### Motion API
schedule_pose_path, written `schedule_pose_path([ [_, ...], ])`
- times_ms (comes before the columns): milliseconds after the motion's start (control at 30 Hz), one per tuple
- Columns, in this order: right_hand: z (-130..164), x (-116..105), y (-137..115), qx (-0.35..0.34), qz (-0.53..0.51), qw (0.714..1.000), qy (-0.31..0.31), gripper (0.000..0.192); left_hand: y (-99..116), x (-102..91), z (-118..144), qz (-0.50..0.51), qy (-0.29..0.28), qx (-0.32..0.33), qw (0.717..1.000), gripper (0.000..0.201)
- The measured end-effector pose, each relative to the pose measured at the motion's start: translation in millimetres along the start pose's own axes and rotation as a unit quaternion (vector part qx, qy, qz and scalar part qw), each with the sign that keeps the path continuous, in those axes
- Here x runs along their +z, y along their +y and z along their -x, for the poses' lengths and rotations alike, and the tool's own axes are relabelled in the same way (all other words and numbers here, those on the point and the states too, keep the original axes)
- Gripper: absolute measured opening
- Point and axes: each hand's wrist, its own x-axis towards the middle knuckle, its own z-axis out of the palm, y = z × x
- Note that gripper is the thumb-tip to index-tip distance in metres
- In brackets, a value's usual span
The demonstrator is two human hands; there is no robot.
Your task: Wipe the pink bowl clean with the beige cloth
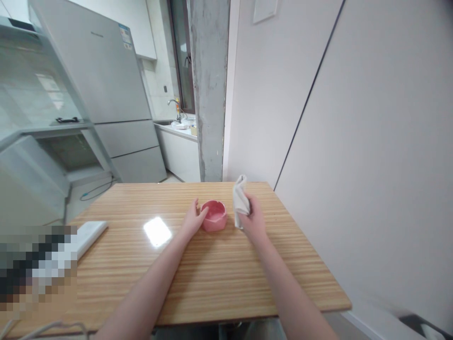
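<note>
Frame centre: left hand [194,220] curved against pink bowl [214,224], cannot tell if gripping; right hand [254,216] holds pale cloth [239,200]; cloth-to-bowl contact apparently not yet made.

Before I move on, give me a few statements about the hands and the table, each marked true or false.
1. The left hand is at the left side of the pink dish. True.
2. The right hand holds nothing. False: it holds a pale cloth.
3. The dish sits on the wooden table with its open side up. True.
4. The cloth is left of the dish. False: it is to the right.
</note>
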Motion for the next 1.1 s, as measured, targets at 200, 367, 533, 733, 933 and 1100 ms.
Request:
schedule_pose_path([
  [200, 27.3, 40.4, 10.5, -0.142, 0.255, 0.92, -0.261, 0.05, -2.1, 6.4, -4.3, -0.041, -0.063, -0.023, 0.997, 0.017],
  [367, 24.1, 42.1, 24.2, -0.088, 0.348, 0.903, -0.238, 0.053, 7.1, 2.1, 1.9, 0.005, -0.076, -0.011, 0.997, 0.024],
  [533, 16.6, 34.1, 20.8, -0.119, 0.398, 0.863, -0.287, 0.024, 21.5, 7.0, 13.0, 0.197, -0.062, -0.011, 0.978, 0.036],
  [733, 20.6, 37.5, 19.1, -0.156, 0.4, 0.872, -0.236, 0.015, 36.7, 26.3, 31.7, 0.38, 0.001, -0.144, 0.914, 0.044],
  [933, 21.5, 43.0, 16.1, -0.147, 0.392, 0.871, -0.256, 0.023, 29.9, 13.7, 24.2, 0.287, 0.017, -0.111, 0.951, 0.036],
  [1100, 21.2, 42.1, 19.4, -0.144, 0.385, 0.871, -0.268, 0.029, 33.1, 7.7, 22.3, 0.257, 0.014, -0.12, 0.959, 0.036],
])
